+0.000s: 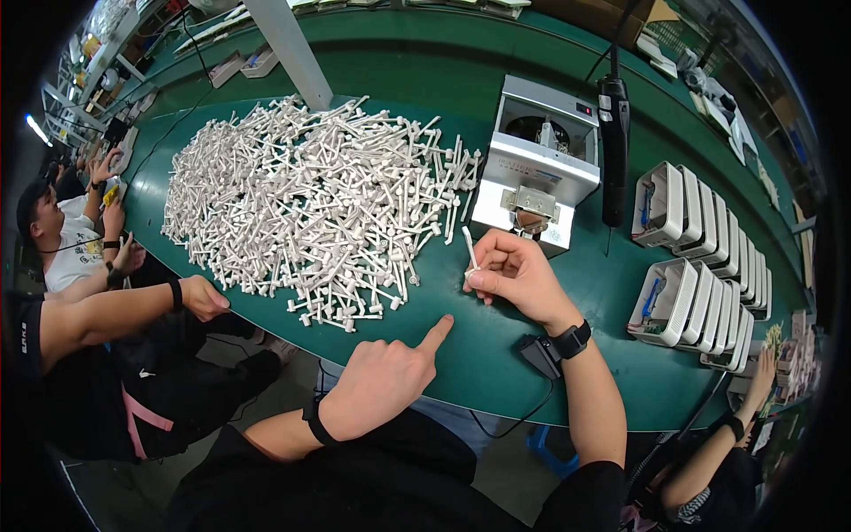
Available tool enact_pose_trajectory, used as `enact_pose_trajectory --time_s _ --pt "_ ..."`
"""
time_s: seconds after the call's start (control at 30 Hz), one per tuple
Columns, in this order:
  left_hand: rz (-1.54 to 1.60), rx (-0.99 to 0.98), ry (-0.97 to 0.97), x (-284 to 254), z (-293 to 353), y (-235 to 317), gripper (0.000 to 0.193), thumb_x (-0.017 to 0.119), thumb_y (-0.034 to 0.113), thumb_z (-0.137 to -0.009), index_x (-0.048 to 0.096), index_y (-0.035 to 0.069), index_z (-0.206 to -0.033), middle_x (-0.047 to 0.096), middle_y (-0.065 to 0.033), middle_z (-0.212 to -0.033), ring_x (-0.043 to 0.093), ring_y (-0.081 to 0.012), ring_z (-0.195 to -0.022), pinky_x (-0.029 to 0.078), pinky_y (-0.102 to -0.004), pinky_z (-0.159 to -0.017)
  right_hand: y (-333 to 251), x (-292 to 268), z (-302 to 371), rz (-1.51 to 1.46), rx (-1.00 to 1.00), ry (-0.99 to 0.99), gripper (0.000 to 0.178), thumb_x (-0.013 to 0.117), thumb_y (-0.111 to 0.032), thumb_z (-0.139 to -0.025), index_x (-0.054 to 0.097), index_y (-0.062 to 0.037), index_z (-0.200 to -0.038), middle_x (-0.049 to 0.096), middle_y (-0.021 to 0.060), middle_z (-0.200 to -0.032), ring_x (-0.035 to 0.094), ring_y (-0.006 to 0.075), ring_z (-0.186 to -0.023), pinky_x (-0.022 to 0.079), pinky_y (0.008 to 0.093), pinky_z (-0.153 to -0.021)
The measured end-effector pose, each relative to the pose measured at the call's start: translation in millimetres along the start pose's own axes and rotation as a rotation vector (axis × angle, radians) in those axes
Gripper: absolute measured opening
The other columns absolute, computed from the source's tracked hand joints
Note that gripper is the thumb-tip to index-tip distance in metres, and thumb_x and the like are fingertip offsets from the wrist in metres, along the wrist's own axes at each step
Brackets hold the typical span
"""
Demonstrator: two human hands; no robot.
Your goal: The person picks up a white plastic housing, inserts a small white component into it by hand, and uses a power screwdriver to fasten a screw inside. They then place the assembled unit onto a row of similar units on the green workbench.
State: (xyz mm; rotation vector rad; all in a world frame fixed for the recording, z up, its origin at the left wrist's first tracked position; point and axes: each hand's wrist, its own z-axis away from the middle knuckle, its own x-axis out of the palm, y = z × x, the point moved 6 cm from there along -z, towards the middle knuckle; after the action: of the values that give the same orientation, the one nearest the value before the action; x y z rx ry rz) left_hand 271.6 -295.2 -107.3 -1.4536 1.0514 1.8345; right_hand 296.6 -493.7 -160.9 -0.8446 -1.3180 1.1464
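Note:
My right hand point(525, 277) pinches a small white plastic part with a thin stem point(470, 246) between thumb and fingers. The stem points up and away, in front of a grey-and-silver benchtop machine point(532, 164). Lower and to the left, my left hand point(379, 381) is over the near edge of the green table point(443, 355). Its index finger is stretched toward the right hand, the other fingers are curled under, and nothing shows in it. A large heap of similar white stemmed parts point(301, 204) spreads across the table at left.
A black electric screwdriver point(612, 151) hangs beside the machine. White plastic housings point(700, 213) stand in two rows at right, some with blue wires. A small black box point(538, 356) with a cable sits by my right wrist. Co-workers are at left point(75, 222) and lower right point(709, 461).

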Motion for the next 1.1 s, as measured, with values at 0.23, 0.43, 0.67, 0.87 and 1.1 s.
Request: enact_pose_trajectory --time_s 0.23,0.43,0.67,0.87,1.1 --pt "0.012 -0.012 -0.01 -1.9 3.3 -1.6 0.052 0.068 0.019 -0.093 0.061 0.01 -0.143 0.052 -0.0065 -0.045 0.055 -0.0243 -0.037 0.043 -0.0372 -0.039 0.1 -0.8 -0.6 0.018 0.007 -0.011 0.018 0.077 -0.01 -0.095 0.062 -0.0041 -0.103 0.074 0.008 -0.089 0.067 0.0089 -0.073 0.054 0.0229 -0.064" --pt "0.002 -0.006 -0.019 -0.5 2.7 -0.3 0.05 0.068 0.021 -0.095 0.059 0.011 -0.144 0.051 -0.0062 -0.045 0.055 -0.0247 -0.037 0.043 -0.037 -0.039 3.9 -3.6 0.2 0.018 0.005 -0.008 0.019 0.077 -0.011 -0.095 0.062 -0.004 -0.105 0.074 0.0078 -0.089 0.068 0.0091 -0.074 0.055 0.0231 -0.064" --pt "0.188 -0.02 0.044 7.4 -14.4 -9.6 0.022 0.072 0.024 -0.096 0.061 0.009 -0.108 0.054 -0.0073 -0.051 0.058 -0.0291 -0.045 0.042 -0.0405 -0.043 3.1 -1.8 -1.3 0.024 0.015 -0.011 0.019 0.077 -0.011 -0.095 0.062 -0.0039 -0.105 0.074 0.0073 -0.088 0.068 0.0091 -0.074 0.055 0.023 -0.065" --pt "0.314 0.038 0.055 9.7 -14.2 -10.1 0.019 0.071 0.02 -0.098 0.056 0.009 -0.098 0.056 -0.0065 -0.054 0.059 -0.0282 -0.047 0.043 -0.0392 -0.045 3.4 -0.9 -1.0 0.023 0.002 -0.01 0.019 0.077 -0.012 -0.096 0.062 -0.0041 -0.106 0.074 0.007 -0.089 0.068 0.0091 -0.075 0.055 0.0228 -0.065" --pt "0.493 0.018 0.139 3.9 -16.4 -20.8 0.018 0.069 0.018 -0.099 0.055 0.006 -0.099 0.065 -0.0098 -0.068 0.064 -0.0312 -0.057 0.047 -0.0408 -0.049 4.4 -2.3 -0.5 0.027 0.008 -0.015 0.019 0.077 -0.012 -0.096 0.062 -0.0043 -0.106 0.074 0.0066 -0.09 0.069 0.0091 -0.076 0.055 0.0229 -0.065"
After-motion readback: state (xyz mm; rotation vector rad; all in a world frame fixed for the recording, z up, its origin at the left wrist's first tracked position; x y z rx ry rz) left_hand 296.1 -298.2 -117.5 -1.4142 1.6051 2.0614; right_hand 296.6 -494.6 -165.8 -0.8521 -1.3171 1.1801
